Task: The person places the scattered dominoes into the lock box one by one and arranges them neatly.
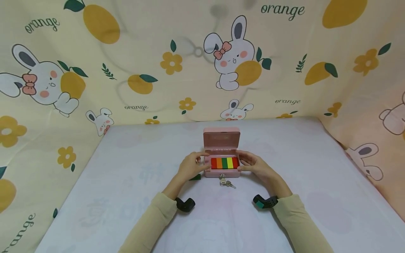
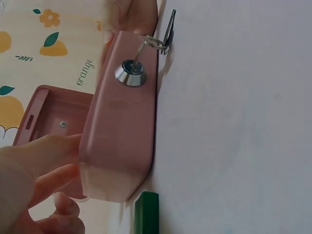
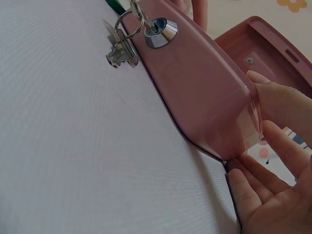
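Observation:
A pink metal cash box (image 1: 212,174) stands on the table with its lid (image 1: 221,140) raised at the back. Inside lies a row of coloured blocks (image 1: 224,163) in red, orange, green and yellow. My left hand (image 1: 191,166) holds the box's left side, thumb at the front rim. On the opposite side my right hand (image 1: 260,168) grips the box, its thumb on the top edge and fingers against the side wall and lower corner. From the front lock (image 2: 130,73) hang keys (image 3: 122,51) on a ring. Beside the box's left front corner lies a green block (image 2: 147,214).
White cloth covers the table (image 1: 126,196). Behind it and along both sides hangs a cream curtain (image 1: 190,21) printed with rabbits and oranges. Each wrist wears a black strap with a camera, such as the right wrist camera (image 1: 265,202).

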Demonstrator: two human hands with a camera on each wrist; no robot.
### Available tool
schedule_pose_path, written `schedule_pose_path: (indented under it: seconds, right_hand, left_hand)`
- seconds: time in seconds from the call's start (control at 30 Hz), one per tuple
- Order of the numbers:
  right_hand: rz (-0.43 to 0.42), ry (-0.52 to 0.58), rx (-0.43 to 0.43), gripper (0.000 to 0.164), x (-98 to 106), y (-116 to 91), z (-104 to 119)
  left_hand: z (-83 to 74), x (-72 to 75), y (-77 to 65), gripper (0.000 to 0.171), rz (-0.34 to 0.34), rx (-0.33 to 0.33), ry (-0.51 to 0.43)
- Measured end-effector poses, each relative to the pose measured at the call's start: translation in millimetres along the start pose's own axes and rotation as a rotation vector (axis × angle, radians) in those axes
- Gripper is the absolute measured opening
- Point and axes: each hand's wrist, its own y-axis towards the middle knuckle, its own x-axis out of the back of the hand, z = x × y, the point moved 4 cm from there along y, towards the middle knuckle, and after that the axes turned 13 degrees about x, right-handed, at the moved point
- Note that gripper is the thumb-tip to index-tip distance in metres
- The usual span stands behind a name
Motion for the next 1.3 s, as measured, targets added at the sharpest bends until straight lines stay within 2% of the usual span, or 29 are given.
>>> schedule_pose_path:
  seconds: [0.2, 0.43, 0.67, 1.0, 1.3]
  right_hand:
    - [0.001, -0.006, -0.006, 0.073, 0, -1, 1]
    - [-0.007, -0.004, -0.013, 0.074, -1, -2, 1]
    - [-0.001, -0.019, -0.001, 0.074, -1, -3, 1]
    - [0.009, -0.021, 0.037, 0.072, -2, -1, -2]
    - [0.014, -0.024, 0.055, 0.072, -2, -1, -2]
  left_hand:
    - [0.5, 7.0, -9.2, 0.034, -0.052, -0.026, -0.036]
    - [1.6, 11.3, -17.4, 0.031, -0.046, 0.004, -0.032]
    - [7.2, 15.7, -25.3, 0.028, -0.052, 0.002, -0.035]
    - [21.5, 16.9, -35.9, 0.025, -0.012, 0.059, -0.063]
    - [34.4, 17.2, -36.9, 0.024, 0.046, 0.095, -0.037]
